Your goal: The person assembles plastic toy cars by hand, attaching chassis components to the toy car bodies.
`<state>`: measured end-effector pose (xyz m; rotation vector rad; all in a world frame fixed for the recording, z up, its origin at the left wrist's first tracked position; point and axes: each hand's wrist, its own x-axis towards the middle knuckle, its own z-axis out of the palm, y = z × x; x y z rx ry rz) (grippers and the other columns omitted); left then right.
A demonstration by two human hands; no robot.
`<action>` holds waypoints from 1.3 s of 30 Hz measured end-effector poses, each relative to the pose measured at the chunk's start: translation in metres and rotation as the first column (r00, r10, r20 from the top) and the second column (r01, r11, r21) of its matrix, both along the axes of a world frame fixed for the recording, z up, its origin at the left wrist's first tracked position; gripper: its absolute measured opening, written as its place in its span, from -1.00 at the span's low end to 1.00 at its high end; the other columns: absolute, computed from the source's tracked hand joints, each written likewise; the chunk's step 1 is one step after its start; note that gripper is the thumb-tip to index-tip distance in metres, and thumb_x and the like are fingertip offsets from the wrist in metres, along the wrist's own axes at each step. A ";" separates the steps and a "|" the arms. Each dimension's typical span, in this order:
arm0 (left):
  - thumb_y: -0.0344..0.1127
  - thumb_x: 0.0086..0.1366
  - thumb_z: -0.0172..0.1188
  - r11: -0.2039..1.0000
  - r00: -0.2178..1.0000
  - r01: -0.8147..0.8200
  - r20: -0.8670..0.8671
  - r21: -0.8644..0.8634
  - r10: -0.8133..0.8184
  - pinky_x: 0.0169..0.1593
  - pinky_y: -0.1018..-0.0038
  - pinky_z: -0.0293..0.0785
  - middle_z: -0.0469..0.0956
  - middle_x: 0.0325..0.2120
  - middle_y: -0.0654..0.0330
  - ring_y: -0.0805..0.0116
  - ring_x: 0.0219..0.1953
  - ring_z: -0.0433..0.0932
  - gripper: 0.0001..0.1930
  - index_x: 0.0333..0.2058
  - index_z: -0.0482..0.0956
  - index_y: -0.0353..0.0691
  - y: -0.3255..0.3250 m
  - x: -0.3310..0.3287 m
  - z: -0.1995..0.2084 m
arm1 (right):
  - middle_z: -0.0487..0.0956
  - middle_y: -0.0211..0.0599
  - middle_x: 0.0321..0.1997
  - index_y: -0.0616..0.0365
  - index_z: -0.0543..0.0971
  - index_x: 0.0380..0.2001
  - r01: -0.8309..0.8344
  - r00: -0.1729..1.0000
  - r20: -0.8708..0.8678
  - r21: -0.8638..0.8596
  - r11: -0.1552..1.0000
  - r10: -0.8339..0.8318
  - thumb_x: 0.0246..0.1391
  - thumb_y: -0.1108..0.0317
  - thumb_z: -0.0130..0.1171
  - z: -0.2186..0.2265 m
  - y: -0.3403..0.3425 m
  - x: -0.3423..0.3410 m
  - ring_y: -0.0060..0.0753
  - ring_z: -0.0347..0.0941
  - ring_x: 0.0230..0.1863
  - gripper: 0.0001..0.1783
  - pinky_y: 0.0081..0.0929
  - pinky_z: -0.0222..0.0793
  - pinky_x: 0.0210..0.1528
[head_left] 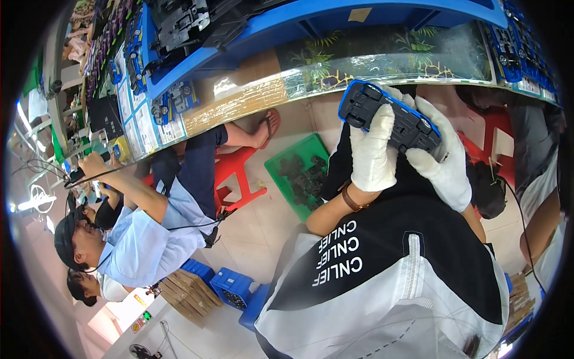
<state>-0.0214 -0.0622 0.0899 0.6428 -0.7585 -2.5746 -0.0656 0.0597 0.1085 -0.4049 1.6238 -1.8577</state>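
Observation:
A blue toy car point(409, 127) is held up between my two white-gloved hands, its black underside and wheels facing me. My left hand point(374, 149) grips the near side, with the thumb lying along the black chassis. Around the right end of the car my right hand point(445, 152) is wrapped, thumb near the lower edge and fingers behind. The fingers under the car are mostly hidden. Both hands are just in front of the table's edge, above my lap.
A blue bin point(287, 27) of black parts spans the table's far side. Blue toy cars point(170, 103) stand at left, more point(520, 51) at right. A green tray point(299, 173) of black pieces lies below, beside a red stool point(236, 179). A co-worker point(143, 221) sits at left.

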 end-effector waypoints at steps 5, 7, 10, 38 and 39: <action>-0.20 0.25 0.18 1.000 1.000 0.007 -0.025 -0.014 -0.008 0.03 0.26 0.44 0.46 -0.13 0.17 0.22 -0.05 0.48 -0.62 -0.02 0.35 -0.19 0.000 0.001 -0.007 | 0.24 -0.08 0.29 0.31 0.15 0.23 0.019 0.999 0.031 -0.027 0.999 -0.018 -0.02 0.48 0.26 -0.004 0.001 0.002 -0.30 0.18 0.28 -0.24 -0.36 0.11 0.28; -0.20 0.25 0.18 1.000 1.000 0.000 -0.011 -0.023 -0.001 0.03 0.26 0.44 0.47 -0.14 0.16 0.22 -0.05 0.48 -0.62 -0.02 0.35 -0.19 0.001 0.000 -0.006 | 0.25 -0.08 0.28 0.31 0.15 0.23 0.018 0.999 0.028 -0.039 0.999 -0.017 -0.01 0.47 0.26 -0.004 0.002 0.002 -0.30 0.19 0.27 -0.24 -0.36 0.11 0.28; -0.21 0.25 0.18 0.999 1.000 -0.014 0.001 -0.044 0.014 0.03 0.27 0.44 0.47 -0.14 0.15 0.22 -0.06 0.48 -0.62 -0.02 0.35 -0.20 0.005 0.000 -0.006 | 0.26 -0.09 0.28 0.32 0.18 0.21 0.027 0.998 0.054 -0.019 0.999 -0.026 0.00 0.45 0.26 0.002 0.003 0.001 -0.30 0.19 0.26 -0.27 -0.35 0.11 0.28; -0.24 0.01 0.43 0.993 0.992 0.077 -0.093 -0.092 -0.085 0.18 0.30 0.30 0.40 0.05 0.02 0.20 0.11 0.37 -0.40 0.00 0.37 -0.23 0.005 0.012 -0.010 | 0.55 -0.18 -0.12 0.17 0.46 -0.03 0.045 0.827 -0.551 0.263 0.964 0.112 -0.08 0.36 0.25 0.008 -0.006 -0.022 -0.13 0.51 -0.18 -0.53 -0.37 0.40 -0.13; -0.25 0.01 0.43 0.989 0.989 0.089 -0.103 -0.116 -0.101 0.18 0.30 0.30 0.39 0.05 -0.01 0.20 0.11 0.38 -0.41 0.00 0.37 -0.23 0.005 0.014 -0.010 | 0.55 -0.18 -0.14 0.15 0.47 -0.04 0.039 0.831 -0.545 0.252 0.967 0.109 -0.09 0.36 0.25 0.008 -0.005 -0.021 -0.13 0.51 -0.20 -0.53 -0.38 0.41 -0.16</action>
